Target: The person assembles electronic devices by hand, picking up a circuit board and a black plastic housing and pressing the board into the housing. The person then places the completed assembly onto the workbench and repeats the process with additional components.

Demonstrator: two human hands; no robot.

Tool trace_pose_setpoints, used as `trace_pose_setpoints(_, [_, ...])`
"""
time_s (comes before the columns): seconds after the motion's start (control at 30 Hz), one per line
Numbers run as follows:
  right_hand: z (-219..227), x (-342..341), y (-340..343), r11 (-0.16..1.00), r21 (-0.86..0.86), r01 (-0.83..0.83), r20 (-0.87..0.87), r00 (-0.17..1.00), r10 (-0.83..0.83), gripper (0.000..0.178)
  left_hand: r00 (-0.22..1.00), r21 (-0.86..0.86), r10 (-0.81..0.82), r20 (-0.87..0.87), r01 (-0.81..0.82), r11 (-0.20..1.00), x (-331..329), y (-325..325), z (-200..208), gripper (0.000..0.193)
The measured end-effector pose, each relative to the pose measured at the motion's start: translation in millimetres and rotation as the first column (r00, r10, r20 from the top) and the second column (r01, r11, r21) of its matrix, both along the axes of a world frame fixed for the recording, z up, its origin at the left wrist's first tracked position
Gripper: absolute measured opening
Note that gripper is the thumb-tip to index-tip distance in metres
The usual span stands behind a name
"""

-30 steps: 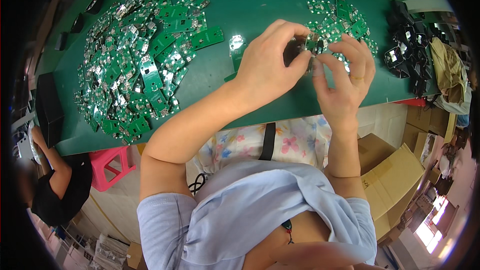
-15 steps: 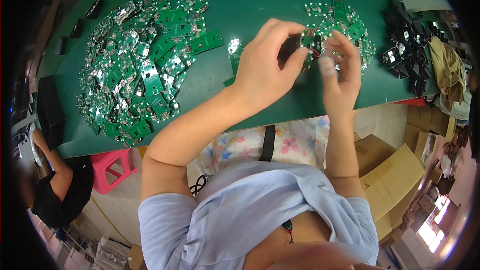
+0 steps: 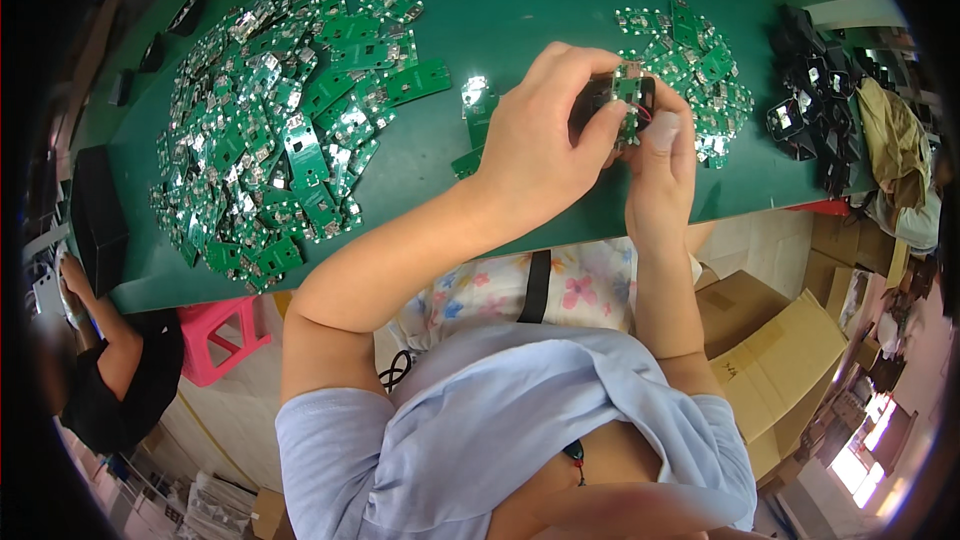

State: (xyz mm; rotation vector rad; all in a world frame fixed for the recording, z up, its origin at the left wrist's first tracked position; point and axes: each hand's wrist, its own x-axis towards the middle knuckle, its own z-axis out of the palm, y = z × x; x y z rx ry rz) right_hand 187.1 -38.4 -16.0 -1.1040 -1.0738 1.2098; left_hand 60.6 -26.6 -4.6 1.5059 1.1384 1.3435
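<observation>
Between my two hands is a small green circuit board (image 3: 627, 90) with a black housing and a thin red wire. My left hand (image 3: 555, 110) grips its left side between thumb and fingers. From the right, my right hand (image 3: 662, 145) closes on the same board, thumb bent beside the red wire; part of its grip is hidden. A few loose boards (image 3: 478, 120) lie just left of my left hand. Behind my right hand spreads a smaller pile of green circuit boards (image 3: 715, 65).
A large heap of circuit boards (image 3: 250, 140) covers the table's left part. Black housings (image 3: 815, 90) are piled at the right end, beside a tan bag (image 3: 893, 130). A black box (image 3: 98, 205) stands at the left edge. Another person's arm (image 3: 115, 340) shows at far left.
My right hand has moved left from beside the board and closed on it. My left hand has kept its hold, and the board has shifted slightly right.
</observation>
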Motion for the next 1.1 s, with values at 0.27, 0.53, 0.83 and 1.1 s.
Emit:
trace_pose_setpoints(0.27, [-3.1,-8.1,-1.1,0.996,0.057,0.067,0.062,0.996,-0.071,0.030,0.999,0.073,0.015,-0.044,-0.012,0.997,0.0,-2.7,-1.5,0.025])
trace_pose_setpoints(0.53, [-7.9,-6.3,0.0,0.982,0.154,0.110,0.070,0.990,-0.122,0.028,0.991,0.183,0.034,-0.128,-0.010,0.983,0.9,-3.6,-5.7,0.025])
trace_pose_setpoints(0.83, [-2.7,5.7,-1.5,0.998,0.014,0.065,0.005,0.998,-0.065,0.033,0.975,-0.127,-0.146,0.169,0.169,0.977,-4.9,7.0,-9.5,0.031])
trace_pose_setpoints(1.1, [4.3,18.5,-2.9,0.998,-0.002,0.067,-0.002,0.998,-0.067,0.033,0.953,-0.108,-0.240,-0.186,0.223,0.969,-21.3,17.4,-11.7,0.036])
